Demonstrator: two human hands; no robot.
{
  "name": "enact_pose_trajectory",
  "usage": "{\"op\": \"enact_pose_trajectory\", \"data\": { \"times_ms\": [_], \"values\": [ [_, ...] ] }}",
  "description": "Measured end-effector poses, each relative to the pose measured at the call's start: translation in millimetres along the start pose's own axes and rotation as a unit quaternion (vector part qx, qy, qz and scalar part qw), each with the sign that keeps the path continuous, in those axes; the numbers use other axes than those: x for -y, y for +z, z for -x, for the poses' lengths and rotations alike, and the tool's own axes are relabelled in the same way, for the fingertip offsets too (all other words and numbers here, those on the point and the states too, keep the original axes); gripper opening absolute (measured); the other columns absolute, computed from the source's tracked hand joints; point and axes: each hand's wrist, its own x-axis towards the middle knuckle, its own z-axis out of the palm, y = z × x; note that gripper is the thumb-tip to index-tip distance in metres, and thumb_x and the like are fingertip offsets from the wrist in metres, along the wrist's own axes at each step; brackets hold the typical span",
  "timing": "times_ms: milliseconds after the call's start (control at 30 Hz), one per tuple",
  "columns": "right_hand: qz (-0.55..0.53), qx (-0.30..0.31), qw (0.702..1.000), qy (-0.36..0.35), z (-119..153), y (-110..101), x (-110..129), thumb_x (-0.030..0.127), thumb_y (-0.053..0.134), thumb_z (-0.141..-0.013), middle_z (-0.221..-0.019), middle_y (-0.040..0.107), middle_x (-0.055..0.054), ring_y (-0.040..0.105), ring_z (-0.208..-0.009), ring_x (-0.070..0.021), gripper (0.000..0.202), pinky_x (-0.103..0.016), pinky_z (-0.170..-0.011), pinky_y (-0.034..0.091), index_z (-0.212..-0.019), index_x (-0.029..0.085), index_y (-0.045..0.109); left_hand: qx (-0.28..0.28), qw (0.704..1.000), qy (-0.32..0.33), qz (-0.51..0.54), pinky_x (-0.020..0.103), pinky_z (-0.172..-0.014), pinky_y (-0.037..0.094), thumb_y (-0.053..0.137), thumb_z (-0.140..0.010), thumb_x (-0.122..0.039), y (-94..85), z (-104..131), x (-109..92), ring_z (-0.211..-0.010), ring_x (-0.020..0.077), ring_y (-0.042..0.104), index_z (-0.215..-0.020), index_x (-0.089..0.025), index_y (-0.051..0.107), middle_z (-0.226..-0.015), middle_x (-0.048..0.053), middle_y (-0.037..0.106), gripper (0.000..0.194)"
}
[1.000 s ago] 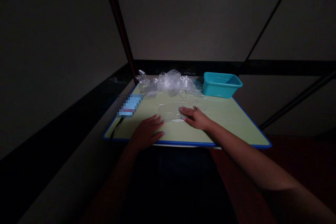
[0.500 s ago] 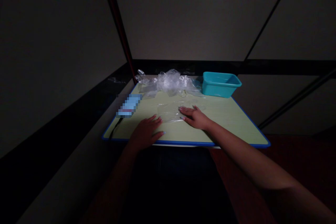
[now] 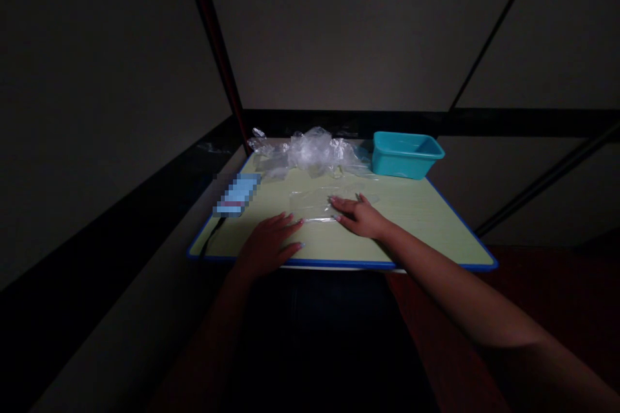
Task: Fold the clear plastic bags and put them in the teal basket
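Note:
A clear plastic bag [image 3: 310,205] lies flat on the pale yellow tabletop [image 3: 411,226], its near edge shining. My right hand [image 3: 358,214] rests on the bag's right part with fingers stretched out, covering some of it. Close to the bag's near left corner is my left hand [image 3: 271,242], palm down with the fingers spread. The index fingertip of that hand touches or nearly touches the bag's edge; I cannot tell which. Neither hand grips anything.
Crumpled clear plastic bags [image 3: 314,151] are heaped along the back edge. A turquoise basket [image 3: 407,158] stands at the back right. A pixelated phone-like object [image 3: 238,195] with a dark cord [image 3: 213,237] is at the left. Walls close in behind and left.
My left index finger has shifted slightly right along the bag's near edge, which looks a little straighter. The right hand stays on the bag.

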Motion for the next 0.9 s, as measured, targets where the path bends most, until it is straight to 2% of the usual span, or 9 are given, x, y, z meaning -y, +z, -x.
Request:
{"op": "enact_pose_trajectory", "data": {
  "times_ms": [367,633,733,900],
  "values": [
    [-0.003,0.003,1.000,-0.008,0.3,-0.3,-0.3,0.037,0.045,-0.087,-0.142,0.038,-0.009,0.036,-0.129,-0.0278,0.053,-0.067,-0.099,0.011,-0.138,0.031,0.035,-0.001,1.000,-0.021,-0.007,0.041,-0.105,0.031,0.046,-0.085,-0.052,-1.8,-1.5,-3.7,-0.128,0.0255,0.038,-0.141,-0.019,0.029,-0.139,0.009,0.044,0.067],
    [0.004,0.005,1.000,-0.011,-0.3,0.8,-2.2,0.037,0.046,-0.086,-0.142,0.037,-0.008,0.034,-0.130,-0.0280,0.053,-0.066,-0.099,0.011,-0.138,0.031,0.035,-0.010,1.000,-0.015,-0.009,0.041,-0.106,0.031,0.047,-0.085,-0.050,0.8,0.1,-1.7,-0.127,0.0230,0.039,-0.127,-0.024,0.049,-0.139,0.005,0.045,0.050],
    [0.003,0.006,1.000,-0.012,-0.3,1.0,-2.8,0.037,0.046,-0.086,-0.143,0.037,-0.008,0.033,-0.130,-0.0281,0.054,-0.066,-0.099,0.011,-0.138,0.030,0.035,-0.014,1.000,-0.021,0.005,0.041,-0.106,0.031,0.047,-0.085,-0.049,0.3,0.4,-2.5,-0.127,0.0229,0.040,-0.131,-0.023,0.045,-0.136,0.006,0.048,0.053],
    [0.003,0.015,1.000,-0.020,0.6,-0.7,-1.7,0.037,0.048,-0.084,-0.143,0.036,-0.008,0.032,-0.131,-0.0281,0.056,-0.066,-0.099,0.011,-0.138,0.031,0.035,-0.011,0.999,-0.033,0.028,0.043,-0.105,0.032,0.047,-0.086,-0.046,-2.9,-1.1,-3.2,-0.128,0.0241,0.038,-0.137,-0.021,0.037,-0.138,0.008,0.044,0.058]
  ]
}}
